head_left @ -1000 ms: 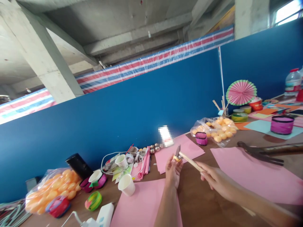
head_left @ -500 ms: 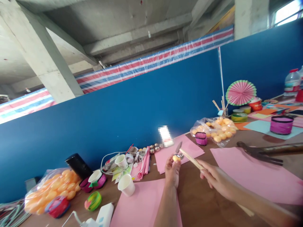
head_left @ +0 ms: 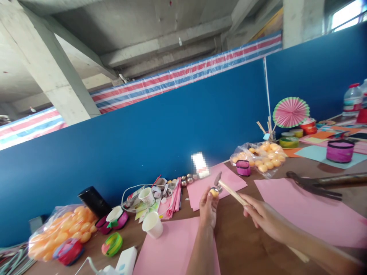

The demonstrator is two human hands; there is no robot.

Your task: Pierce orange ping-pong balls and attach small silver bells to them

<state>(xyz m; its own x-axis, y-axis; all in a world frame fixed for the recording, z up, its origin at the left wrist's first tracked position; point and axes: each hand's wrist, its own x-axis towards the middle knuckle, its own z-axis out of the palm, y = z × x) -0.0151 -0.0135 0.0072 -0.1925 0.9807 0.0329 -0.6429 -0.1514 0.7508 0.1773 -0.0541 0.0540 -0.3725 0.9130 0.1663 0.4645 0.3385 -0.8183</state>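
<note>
Fingers of the left hand (head_left: pixel 208 206) pinch a small orange ball (head_left: pixel 213 192) above the brown table (head_left: pixel 237 244), while the right hand (head_left: pixel 262 217) grips a small wooden-handled hammer (head_left: pixel 229 190), whose head has dropped from its raised position half a second ago back onto the ball, suggesting repeated tapping. Clear plastic bags (head_left: pixel 262 156) hold more orange balls; white paper cups (head_left: pixel 152 225) look empty.
</note>
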